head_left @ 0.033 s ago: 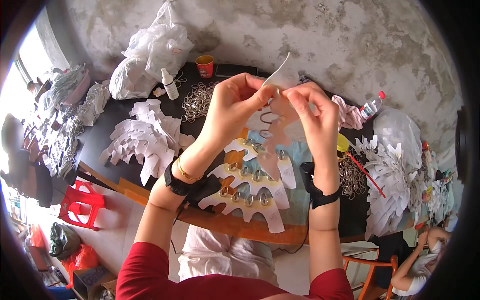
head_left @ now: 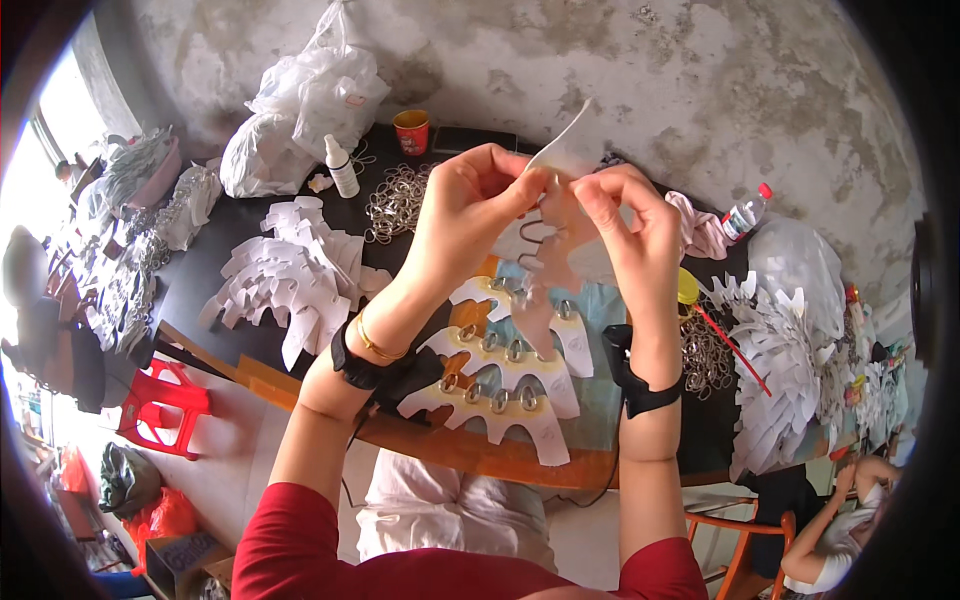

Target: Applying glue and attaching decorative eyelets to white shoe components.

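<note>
Above the table my left hand [head_left: 478,200] pinches the upper end of a pale cut-out strip [head_left: 562,238] with a scalloped edge and metal loops along it. On the strip's other side my right hand [head_left: 632,215] holds it too, thumb and fingers closed near the same end. Whatever sits between the fingertips is too small to make out. Below my hands lie several white toothed pieces [head_left: 548,440], with oval metal rings at their tabs and yellowish patches around them. They rest partly on a blue-green sheet [head_left: 597,400].
Stacks of white cut pieces lie at left [head_left: 290,270] and right [head_left: 780,370]. Heaps of metal rings [head_left: 397,200] sit behind. A white bottle [head_left: 341,168], red cup [head_left: 411,132], plastic bags [head_left: 300,110] and yellow pot with a red stick [head_left: 725,340] stand around. Another person [head_left: 850,520] sits at lower right.
The strip between my hands has tilted very slightly, its upper tip a little higher and further right. Both hands keep their grip almost in place.
</note>
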`<action>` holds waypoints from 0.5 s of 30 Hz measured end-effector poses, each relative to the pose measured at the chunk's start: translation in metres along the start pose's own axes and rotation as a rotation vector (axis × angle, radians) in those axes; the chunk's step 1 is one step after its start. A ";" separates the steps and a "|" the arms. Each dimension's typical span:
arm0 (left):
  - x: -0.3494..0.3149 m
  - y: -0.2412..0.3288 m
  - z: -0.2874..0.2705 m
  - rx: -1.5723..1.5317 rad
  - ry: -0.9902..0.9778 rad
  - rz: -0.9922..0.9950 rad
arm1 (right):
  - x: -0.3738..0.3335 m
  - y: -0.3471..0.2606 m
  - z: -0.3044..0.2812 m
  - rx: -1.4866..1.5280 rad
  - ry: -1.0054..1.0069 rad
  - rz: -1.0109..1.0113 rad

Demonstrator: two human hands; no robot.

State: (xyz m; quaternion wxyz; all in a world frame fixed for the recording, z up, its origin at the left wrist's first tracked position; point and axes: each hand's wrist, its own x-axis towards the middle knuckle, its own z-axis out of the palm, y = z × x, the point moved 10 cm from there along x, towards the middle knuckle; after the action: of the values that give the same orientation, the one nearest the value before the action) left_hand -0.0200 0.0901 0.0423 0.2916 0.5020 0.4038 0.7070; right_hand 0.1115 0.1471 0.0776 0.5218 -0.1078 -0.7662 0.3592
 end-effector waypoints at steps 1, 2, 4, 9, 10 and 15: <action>0.000 0.000 -0.002 0.003 0.032 0.006 | 0.000 -0.002 0.001 -0.078 -0.026 -0.019; 0.000 0.000 -0.005 0.006 0.063 0.012 | -0.001 -0.005 0.004 -0.155 -0.053 -0.038; -0.001 0.000 -0.006 0.009 0.067 0.020 | -0.001 -0.010 0.009 -0.190 -0.074 -0.047; -0.003 0.006 0.004 0.169 0.054 0.064 | -0.002 -0.007 0.007 -0.242 -0.062 -0.076; -0.003 0.010 0.004 0.167 0.055 0.064 | -0.001 -0.006 0.007 -0.244 -0.063 -0.075; 0.000 0.009 0.004 0.178 -0.026 0.027 | -0.003 -0.014 0.007 -0.251 -0.002 -0.094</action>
State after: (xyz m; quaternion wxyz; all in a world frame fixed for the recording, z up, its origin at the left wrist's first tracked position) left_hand -0.0161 0.0865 0.0504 0.2416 0.5406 0.4542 0.6656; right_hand 0.1100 0.1322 0.0833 0.5198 -0.1356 -0.8098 0.2358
